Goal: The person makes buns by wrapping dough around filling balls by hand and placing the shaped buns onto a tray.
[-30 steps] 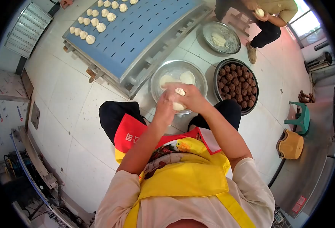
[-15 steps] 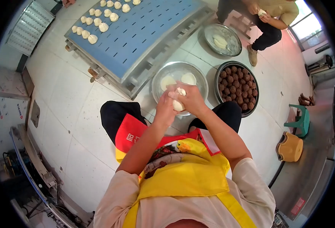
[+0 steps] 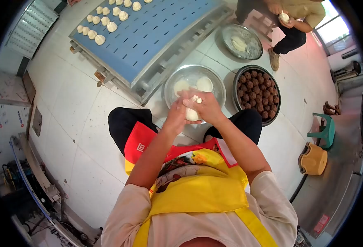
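Observation:
Between my two hands is a pale dough bun (image 3: 192, 115), its gathered top poking up between the fingers. My left hand (image 3: 176, 114) wraps its left side. From the right, my right hand (image 3: 208, 107) closes around the top and side; any filling is hidden inside. Both hands are held over the near rim of a metal bowl (image 3: 220, 84), where round flat dough wrappers (image 3: 204, 84) lie. Beside it, to the right, stands a black tub (image 3: 236, 103) filled with several dark brown filling balls (image 3: 253, 91).
A blue slotted tray (image 3: 148, 37) on a metal frame carries several shaped buns (image 3: 112, 26). Farther back, another metal bowl (image 3: 253, 43) holds dough pieces. A co-worker (image 3: 290, 31) sits there, handling dough. Green (image 3: 323, 131) and yellow stools (image 3: 314, 159) stand at right.
My hands stay around the bun, with small finger shifts at its gathered top. The co-worker's hands have moved slightly around their dough piece.

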Available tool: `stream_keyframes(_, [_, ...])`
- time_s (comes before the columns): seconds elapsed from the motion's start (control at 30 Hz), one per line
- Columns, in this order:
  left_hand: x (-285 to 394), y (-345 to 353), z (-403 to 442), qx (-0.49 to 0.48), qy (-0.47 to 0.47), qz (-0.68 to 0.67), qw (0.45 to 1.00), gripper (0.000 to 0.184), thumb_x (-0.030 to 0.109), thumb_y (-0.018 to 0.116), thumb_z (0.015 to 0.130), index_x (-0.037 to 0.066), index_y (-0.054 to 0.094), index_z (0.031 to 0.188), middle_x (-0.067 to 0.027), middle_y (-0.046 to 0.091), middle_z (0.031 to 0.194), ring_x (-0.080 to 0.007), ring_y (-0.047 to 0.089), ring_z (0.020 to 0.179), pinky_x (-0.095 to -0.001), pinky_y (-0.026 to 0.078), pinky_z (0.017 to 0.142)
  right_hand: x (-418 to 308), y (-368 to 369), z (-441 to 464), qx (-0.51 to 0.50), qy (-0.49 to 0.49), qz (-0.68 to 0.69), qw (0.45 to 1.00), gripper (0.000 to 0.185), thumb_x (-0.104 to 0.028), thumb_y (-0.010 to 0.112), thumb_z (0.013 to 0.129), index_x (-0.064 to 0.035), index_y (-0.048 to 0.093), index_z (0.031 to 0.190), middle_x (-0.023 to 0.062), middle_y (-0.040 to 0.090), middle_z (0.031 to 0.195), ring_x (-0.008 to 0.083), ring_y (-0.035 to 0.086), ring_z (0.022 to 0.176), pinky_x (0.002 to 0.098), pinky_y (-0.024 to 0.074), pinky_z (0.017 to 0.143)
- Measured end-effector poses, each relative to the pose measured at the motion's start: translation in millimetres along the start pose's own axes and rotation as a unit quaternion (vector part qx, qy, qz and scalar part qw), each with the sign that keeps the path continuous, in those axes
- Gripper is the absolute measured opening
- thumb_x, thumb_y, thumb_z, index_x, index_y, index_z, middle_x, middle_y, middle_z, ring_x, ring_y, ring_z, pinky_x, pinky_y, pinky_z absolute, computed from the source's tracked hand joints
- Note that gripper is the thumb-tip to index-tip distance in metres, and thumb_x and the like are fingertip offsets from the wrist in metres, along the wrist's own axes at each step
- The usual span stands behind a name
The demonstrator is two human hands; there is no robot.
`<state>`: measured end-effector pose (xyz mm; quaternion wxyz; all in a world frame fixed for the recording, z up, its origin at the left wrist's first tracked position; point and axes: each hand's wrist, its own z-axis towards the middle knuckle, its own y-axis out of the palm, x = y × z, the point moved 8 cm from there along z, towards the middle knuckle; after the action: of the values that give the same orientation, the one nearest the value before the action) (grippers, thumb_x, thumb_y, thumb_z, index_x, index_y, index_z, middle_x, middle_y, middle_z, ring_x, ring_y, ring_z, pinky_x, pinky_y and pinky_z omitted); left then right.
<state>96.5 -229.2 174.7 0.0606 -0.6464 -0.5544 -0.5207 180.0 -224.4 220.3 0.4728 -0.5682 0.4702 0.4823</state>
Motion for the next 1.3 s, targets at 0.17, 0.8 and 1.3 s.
stream_keyframes(0.17, [7.1, -18.9, 7.7, 0.081, 0.107, -0.022, 0.991, 0.062, 0.060, 0.036, 0.094, 0.006, 0.049, 0.121, -0.0098, 0.060, 0.107, -0.0217, 0.064, 0.095, -0.0393, 0.057, 0.073, -50.5, -10.0, -6.6, 0.135, -0.231, -0.306, 0.914, 0.046, -0.038, 0.070, 0.079, -0.0043, 0.059, 0.109, 0.0126, 0.064, 0.102, 0.0295, 0.062, 0.093, 0.0374, 0.0477, 0.081])
stream_keyframes(0.8, [21.0, 12.1, -4.0, -0.105, 0.175, -0.114, 0.972, 0.069, 0.065, 0.045, 0.087, 0.017, 0.037, 0.136, -0.0116, 0.052, 0.129, -0.0379, 0.060, 0.103, -0.0411, 0.053, 0.076, -76.3, -31.6, -7.5, 0.053, -0.259, -0.403, 0.876, 0.018, -0.017, 0.059, 0.086, -0.0068, 0.055, 0.101, 0.0124, 0.061, 0.079, 0.0327, 0.061, 0.072, 0.0400, 0.0494, 0.062])
stream_keyframes(1.3, [45.3, 11.4, -1.8, -0.152, 0.105, -0.239, 0.953, 0.060, 0.057, 0.041, 0.091, 0.014, 0.041, 0.133, -0.0111, 0.053, 0.126, -0.0314, 0.058, 0.107, -0.0385, 0.054, 0.074, -79.6, -28.2, -9.4, 0.018, -0.206, -0.307, 0.929, 0.012, -0.016, 0.057, 0.089, -0.0060, 0.057, 0.097, 0.0129, 0.061, 0.087, 0.0323, 0.061, 0.076, 0.0378, 0.0484, 0.065])
